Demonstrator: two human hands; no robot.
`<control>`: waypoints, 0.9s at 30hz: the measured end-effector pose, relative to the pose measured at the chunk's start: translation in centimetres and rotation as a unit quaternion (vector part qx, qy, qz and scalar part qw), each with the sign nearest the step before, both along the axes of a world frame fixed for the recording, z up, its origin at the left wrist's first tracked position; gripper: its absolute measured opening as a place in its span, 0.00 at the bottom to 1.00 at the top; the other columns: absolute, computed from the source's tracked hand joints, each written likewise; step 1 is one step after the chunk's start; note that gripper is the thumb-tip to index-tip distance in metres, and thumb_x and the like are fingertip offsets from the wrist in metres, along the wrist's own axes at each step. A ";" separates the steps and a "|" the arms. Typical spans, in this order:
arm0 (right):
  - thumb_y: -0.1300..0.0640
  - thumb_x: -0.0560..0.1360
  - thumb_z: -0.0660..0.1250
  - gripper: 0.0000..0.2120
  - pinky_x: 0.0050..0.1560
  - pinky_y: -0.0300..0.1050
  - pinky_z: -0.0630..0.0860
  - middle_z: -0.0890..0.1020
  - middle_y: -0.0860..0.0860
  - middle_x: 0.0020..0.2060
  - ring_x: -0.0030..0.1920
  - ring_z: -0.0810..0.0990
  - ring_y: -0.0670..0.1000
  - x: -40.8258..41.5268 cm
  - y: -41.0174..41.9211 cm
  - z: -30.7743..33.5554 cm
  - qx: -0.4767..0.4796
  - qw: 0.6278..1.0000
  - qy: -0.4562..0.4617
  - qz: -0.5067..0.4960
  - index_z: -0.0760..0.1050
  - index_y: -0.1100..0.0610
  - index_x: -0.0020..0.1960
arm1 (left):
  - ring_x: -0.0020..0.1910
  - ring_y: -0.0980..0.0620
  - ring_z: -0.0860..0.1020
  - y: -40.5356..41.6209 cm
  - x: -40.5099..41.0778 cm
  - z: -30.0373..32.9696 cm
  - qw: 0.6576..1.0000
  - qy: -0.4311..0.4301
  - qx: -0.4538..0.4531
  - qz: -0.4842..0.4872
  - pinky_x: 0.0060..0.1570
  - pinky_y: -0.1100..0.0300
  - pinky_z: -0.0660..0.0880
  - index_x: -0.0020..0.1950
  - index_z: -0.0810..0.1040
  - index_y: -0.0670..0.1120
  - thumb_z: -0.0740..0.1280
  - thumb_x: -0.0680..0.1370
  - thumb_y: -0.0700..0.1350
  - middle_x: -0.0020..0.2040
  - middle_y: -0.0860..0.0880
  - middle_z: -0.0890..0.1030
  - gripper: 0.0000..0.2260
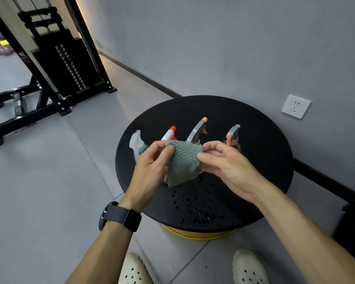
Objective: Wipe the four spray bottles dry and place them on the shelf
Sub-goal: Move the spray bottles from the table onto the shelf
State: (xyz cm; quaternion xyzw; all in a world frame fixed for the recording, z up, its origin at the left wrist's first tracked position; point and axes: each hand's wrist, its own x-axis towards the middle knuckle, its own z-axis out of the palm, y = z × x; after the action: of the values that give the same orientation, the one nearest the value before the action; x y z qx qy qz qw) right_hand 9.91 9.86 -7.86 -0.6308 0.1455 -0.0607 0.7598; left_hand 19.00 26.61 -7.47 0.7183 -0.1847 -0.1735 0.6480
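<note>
A green knitted cloth hangs between my hands above a round black table. My left hand pinches its left top corner and my right hand pinches its right top corner. Behind the cloth several spray bottles stand in a row: a clear-headed bottle on the left, one with a white and orange head, one with a grey head and peach nozzle, and an amber one with a grey head. Their lower bodies are hidden by my hands and the cloth.
Water drops dot the near part of the table. A yellow base shows under it. A grey wall with a white socket runs behind. A black weight machine stands at the far left on the tiled floor.
</note>
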 end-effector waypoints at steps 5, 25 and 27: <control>0.58 0.78 0.64 0.14 0.64 0.50 0.73 0.82 0.55 0.57 0.60 0.80 0.54 -0.6 0.0 0.0 0.054 0.996 0.008 0.065 0.77 0.58 0.63 | 0.59 0.42 0.81 -0.1 -0.3 -0.3 0.998 0.017 0.003 -0.067 0.57 0.48 0.80 0.58 0.79 0.43 0.60 0.84 0.44 0.63 0.43 0.80 0.09; 0.64 0.76 0.67 0.08 0.38 0.46 0.81 0.82 0.53 0.44 0.39 0.83 0.49 -2.4 0.1 -4.1 -0.101 0.980 0.165 0.042 0.76 0.59 0.55 | 0.45 0.51 0.83 -0.1 -1.0 -4.2 0.954 0.125 0.179 -0.206 0.41 0.61 0.81 0.61 0.76 0.41 0.67 0.78 0.31 0.53 0.43 0.81 0.12; 0.65 0.76 0.67 0.08 0.38 0.47 0.82 0.82 0.54 0.42 0.36 0.82 0.50 -2.2 0.0 -5.2 -0.109 0.971 0.203 0.062 0.76 0.59 0.55 | 0.44 0.52 0.83 -0.4 -1.0 -5.3 0.944 0.142 0.207 -0.214 0.40 0.61 0.81 0.60 0.76 0.42 0.67 0.78 0.32 0.52 0.44 0.81 0.12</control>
State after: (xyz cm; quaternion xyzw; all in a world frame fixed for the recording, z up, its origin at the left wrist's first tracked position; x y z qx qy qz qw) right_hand 7.73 9.89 -13.08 -0.7169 0.2501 0.1002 0.6430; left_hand 18.01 26.26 -12.81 0.7481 -0.2003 -0.4430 0.4516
